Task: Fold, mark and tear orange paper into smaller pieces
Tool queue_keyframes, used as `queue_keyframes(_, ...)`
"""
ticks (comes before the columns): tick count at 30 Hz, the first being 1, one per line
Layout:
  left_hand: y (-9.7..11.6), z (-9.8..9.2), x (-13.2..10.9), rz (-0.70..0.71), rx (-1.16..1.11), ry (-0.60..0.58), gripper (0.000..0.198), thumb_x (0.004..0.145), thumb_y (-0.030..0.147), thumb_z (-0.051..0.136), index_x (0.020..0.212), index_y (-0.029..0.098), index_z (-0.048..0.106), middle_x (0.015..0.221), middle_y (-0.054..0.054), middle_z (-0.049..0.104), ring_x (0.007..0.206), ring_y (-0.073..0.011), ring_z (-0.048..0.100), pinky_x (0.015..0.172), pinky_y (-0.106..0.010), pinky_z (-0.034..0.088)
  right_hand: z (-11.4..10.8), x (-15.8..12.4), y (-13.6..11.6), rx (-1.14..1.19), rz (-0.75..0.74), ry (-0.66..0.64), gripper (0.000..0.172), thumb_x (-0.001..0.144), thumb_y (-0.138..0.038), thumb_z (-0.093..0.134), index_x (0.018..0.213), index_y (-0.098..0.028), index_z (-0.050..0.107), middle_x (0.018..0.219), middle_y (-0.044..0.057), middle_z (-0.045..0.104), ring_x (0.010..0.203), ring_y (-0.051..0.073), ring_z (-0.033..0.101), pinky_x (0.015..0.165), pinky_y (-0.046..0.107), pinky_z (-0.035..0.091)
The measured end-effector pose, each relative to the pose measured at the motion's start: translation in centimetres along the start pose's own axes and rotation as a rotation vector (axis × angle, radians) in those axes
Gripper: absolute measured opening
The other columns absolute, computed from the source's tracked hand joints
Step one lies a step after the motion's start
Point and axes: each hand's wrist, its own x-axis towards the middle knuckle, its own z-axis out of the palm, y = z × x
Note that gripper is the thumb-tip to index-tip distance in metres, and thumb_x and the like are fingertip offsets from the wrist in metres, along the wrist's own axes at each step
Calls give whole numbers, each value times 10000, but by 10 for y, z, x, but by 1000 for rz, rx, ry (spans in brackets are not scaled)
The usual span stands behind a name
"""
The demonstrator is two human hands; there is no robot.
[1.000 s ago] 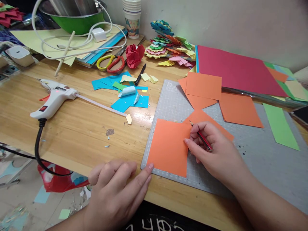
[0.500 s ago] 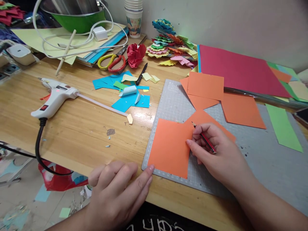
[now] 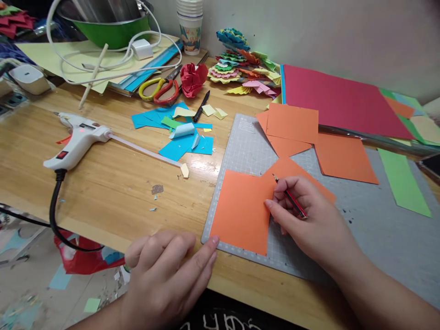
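Note:
My right hand point(image 3: 302, 211) is closed around a red and black pencil point(image 3: 292, 200), its sharpened tip pointing up and left. The thumb of that hand rests at the right edge of an orange paper sheet point(image 3: 240, 211). My left hand point(image 3: 172, 270) has its fingers curled, with the index fingertip on the sheet's lower left corner. Whether the thumb pinches the corner too is hard to see. This sheet lies flat on a grey cutting mat point(image 3: 240, 142), overlapping a second orange sheet point(image 3: 302, 176) that is partly behind my right hand.
More orange sheets point(image 3: 292, 121) and a green strip point(image 3: 404, 181) lie farther back on the mat. At left are a white glue gun point(image 3: 75, 137) with its cord, blue paper scraps point(image 3: 175, 146), scissors point(image 3: 165, 91) and a black pen point(image 3: 201, 106). Folded paper pieces point(image 3: 233, 64) stand by the wall.
The view has shifted very slightly. Both hands, the pencil and the orange sheets keep practically the same places.

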Motion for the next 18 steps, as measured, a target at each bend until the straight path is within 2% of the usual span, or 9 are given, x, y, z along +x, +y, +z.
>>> queue_keyframes(7,1,0,4,-17,-2,13,206,837,178,629,1031,234,674,770,-4,557,725,-155,460,652,-325,345,-1,1,1,13,9,-22,170,779,-289,613,868,-252,472,735,-17,515,571,113,501,380,187,458)
queue_keyframes(18,0,1,1,-15,24,16,223,822,174,641,1027,253,677,749,0,563,705,-153,483,641,-318,356,0,1,-2,37,23,-21,179,772,-287,615,866,-240,472,730,-14,502,553,107,488,378,189,453)
